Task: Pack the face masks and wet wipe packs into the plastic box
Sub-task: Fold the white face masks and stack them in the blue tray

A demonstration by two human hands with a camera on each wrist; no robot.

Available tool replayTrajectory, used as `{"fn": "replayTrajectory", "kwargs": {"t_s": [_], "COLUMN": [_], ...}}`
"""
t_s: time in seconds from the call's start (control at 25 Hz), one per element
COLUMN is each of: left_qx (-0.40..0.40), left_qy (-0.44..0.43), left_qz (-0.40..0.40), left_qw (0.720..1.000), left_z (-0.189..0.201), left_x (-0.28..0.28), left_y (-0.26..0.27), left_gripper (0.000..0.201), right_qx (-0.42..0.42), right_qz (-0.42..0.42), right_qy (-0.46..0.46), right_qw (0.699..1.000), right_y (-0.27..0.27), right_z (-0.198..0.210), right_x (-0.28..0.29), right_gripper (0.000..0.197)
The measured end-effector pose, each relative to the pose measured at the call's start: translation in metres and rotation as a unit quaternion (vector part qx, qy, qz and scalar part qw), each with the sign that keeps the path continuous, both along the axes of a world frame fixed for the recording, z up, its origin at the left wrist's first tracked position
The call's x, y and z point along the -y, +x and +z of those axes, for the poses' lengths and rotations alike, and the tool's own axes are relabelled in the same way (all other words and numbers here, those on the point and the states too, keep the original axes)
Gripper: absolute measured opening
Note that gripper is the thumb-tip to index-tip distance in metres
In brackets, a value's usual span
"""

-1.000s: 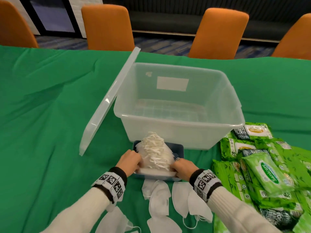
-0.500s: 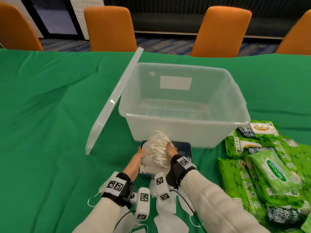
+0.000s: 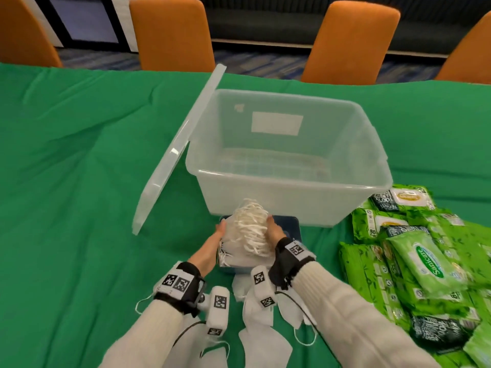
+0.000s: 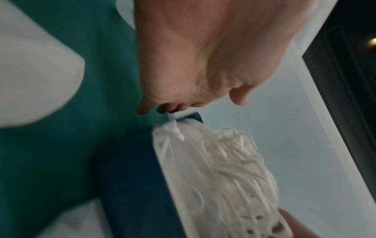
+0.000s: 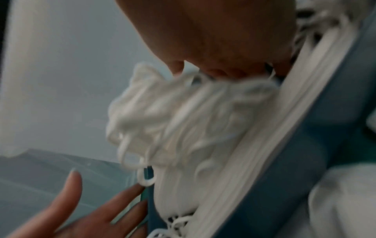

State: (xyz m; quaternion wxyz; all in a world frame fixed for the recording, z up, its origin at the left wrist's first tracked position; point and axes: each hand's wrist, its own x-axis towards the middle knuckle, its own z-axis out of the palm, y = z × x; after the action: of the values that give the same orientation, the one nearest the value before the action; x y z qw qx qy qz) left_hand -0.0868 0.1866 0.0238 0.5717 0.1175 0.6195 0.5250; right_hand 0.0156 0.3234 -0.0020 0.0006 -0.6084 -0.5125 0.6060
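Note:
A clear plastic box (image 3: 287,192) stands open at the table's middle. Right in front of it a stack of white face masks (image 3: 247,232) with tangled ear loops sits in a dark blue carton (image 3: 291,229). My left hand (image 3: 212,243) lies with straight fingers against the stack's left side; the right wrist view shows those fingers (image 5: 91,209) spread beside the carton. My right hand (image 3: 275,229) curls over the stack's right side, fingers in the loops (image 5: 183,120). Green wet wipe packs (image 3: 414,261) are piled at the right.
The box's clear lid (image 3: 175,155) leans on its left wall. Several loose masks (image 3: 260,322) lie on the green cloth under my wrists. Orange chairs (image 3: 172,33) line the table's far edge.
Both hands have slid forward from the carton's near end to the sides of the mask stack, and the right hand now reaches up over the ear loops.

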Motion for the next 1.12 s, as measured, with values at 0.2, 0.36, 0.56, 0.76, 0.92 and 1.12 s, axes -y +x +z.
{"fn": "replayTrajectory", "kwargs": {"t_s": [0.2, 0.36, 0.56, 0.76, 0.92, 1.12], "left_qx": [-0.183, -0.277, -0.288, -0.342, -0.340, -0.398], "left_qy": [-0.066, -0.099, -0.134, -0.205, -0.214, -0.080], "left_qz": [-0.082, -0.026, -0.134, -0.125, -0.110, -0.121], "left_qw": [0.977, 0.955, 0.939, 0.909, 0.909, 0.906], "left_z": [-0.008, -0.045, -0.070, -0.084, -0.066, -0.001], "left_x": [0.067, 0.132, 0.123, 0.069, 0.063, 0.079], "left_y": [-0.026, 0.002, 0.063, 0.098, 0.101, 0.093], "left_gripper": [0.051, 0.026, 0.016, 0.017, 0.028, 0.017], "right_qx": [-0.121, -0.208, -0.073, 0.001, -0.012, -0.078], "right_qz": [0.025, 0.040, 0.222, 0.249, 0.212, 0.131], "right_qy": [0.075, 0.166, 0.163, 0.118, 0.122, 0.197], "right_qw": [0.989, 0.963, 0.958, 0.961, 0.970, 0.969], "right_y": [0.066, 0.126, 0.159, 0.172, 0.176, 0.173], "right_z": [0.040, 0.045, -0.006, -0.037, -0.030, -0.012], "right_x": [0.011, 0.049, 0.087, 0.104, 0.111, 0.111], "right_gripper": [0.027, 0.023, 0.030, 0.024, 0.022, 0.009]}}
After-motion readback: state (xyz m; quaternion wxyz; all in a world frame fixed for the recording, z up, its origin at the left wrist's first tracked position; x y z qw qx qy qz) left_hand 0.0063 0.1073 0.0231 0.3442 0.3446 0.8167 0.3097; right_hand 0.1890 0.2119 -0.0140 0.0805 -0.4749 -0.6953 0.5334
